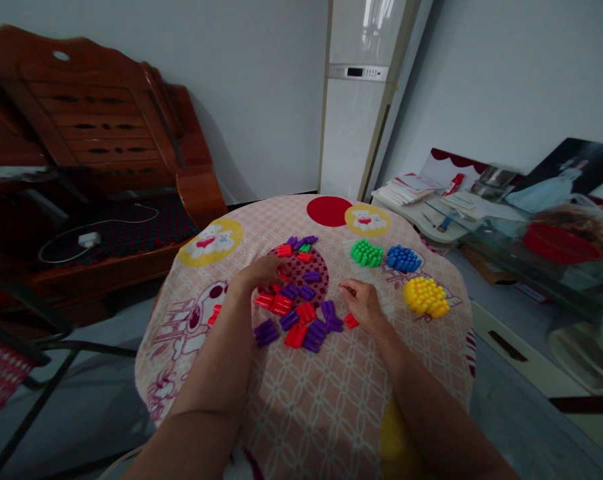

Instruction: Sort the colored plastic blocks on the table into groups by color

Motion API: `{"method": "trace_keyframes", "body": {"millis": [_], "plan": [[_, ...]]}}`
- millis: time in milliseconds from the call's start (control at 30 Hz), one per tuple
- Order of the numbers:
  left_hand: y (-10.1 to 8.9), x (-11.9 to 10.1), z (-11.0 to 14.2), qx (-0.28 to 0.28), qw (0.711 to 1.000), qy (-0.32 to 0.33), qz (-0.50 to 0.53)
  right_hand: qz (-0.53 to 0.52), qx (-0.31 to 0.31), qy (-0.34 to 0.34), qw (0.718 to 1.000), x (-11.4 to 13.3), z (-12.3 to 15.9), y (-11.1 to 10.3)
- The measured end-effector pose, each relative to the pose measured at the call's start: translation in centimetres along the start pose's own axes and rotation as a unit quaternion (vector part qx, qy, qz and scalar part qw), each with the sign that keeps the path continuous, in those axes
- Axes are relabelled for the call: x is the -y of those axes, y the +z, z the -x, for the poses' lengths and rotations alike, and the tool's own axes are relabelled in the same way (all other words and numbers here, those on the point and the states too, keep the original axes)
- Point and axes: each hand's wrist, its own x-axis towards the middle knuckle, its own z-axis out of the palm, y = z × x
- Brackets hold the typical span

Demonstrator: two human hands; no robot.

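My left hand (268,270) reaches over the left side of a loose pile, its fingertips closed around a small red plastic piece (282,272). Under and beside it lie several red pieces (281,305) and purple pieces (317,330), ribbed and scattered. My right hand (362,301) rests to the right of the pile with its fingers curled together; whatever may be between them is hidden. Just below that hand is a single red piece (351,321). Farther right stand a green cluster (366,253), a blue cluster (404,258) and a yellow cluster (426,297) of similar pieces.
A patterned cloth covers the round table (301,407). A wooden bench (96,127) with a white charger (88,240) is at the left. Behind stands a tall white cabinet unit (354,127). A glass-topped stand (506,233) holds papers and a red bowl (561,242) at the right.
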Motion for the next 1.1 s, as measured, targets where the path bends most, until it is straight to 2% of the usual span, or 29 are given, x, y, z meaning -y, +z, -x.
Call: {"method": "trace_keyframes", "body": {"millis": [100, 200, 267, 467, 600, 700, 800, 900, 1000, 1100], "plan": [[-0.1, 0.2, 0.2, -0.013, 1.0, -0.002, -0.022, 0.007, 0.001, -0.004, 1.0, 0.1, 0.0, 0.0], [-0.3, -0.2, 0.3, -0.025, 0.999, 0.028, -0.036, 0.006, -0.002, -0.002, 1.0, 0.0, 0.1, 0.1], [-0.2, -0.7, 0.3, -0.007, 0.999, 0.051, -0.014, 0.006, -0.005, 0.001, 1.0, 0.0, 0.1, 0.1], [0.2, -1.6, 0.1, 0.045, 0.994, 0.065, 0.074, -0.001, -0.004, 0.01, 1.0, 0.0, 0.2, 0.0], [-0.6, -1.9, 0.3, -0.021, 0.985, 0.086, 0.148, -0.049, -0.023, 0.009, 0.998, 0.6, 0.4, -0.1], [-0.5, -3.3, 0.1, -0.055, 0.953, 0.119, 0.273, -0.123, -0.036, 0.011, 0.992, 1.3, 0.5, -0.1], [1.1, -5.7, -0.9, -0.039, 0.914, 0.146, 0.375, -0.204, -0.018, 0.068, 0.976, 1.6, 0.5, 0.0], [3.3, -7.9, -2.1, -0.012, 0.895, 0.161, 0.416, -0.237, 0.002, 0.101, 0.966, 1.3, 0.3, 0.0], [4.5, -9.0, -2.7, -0.041, 0.901, 0.166, 0.399, -0.237, -0.008, 0.115, 0.964, 0.4, -0.1, -0.4], [4.4, -8.6, -2.8, -0.13, 0.924, 0.147, 0.328, -0.161, -0.079, 0.124, 0.976, -0.7, -0.5, -1.7]]}}
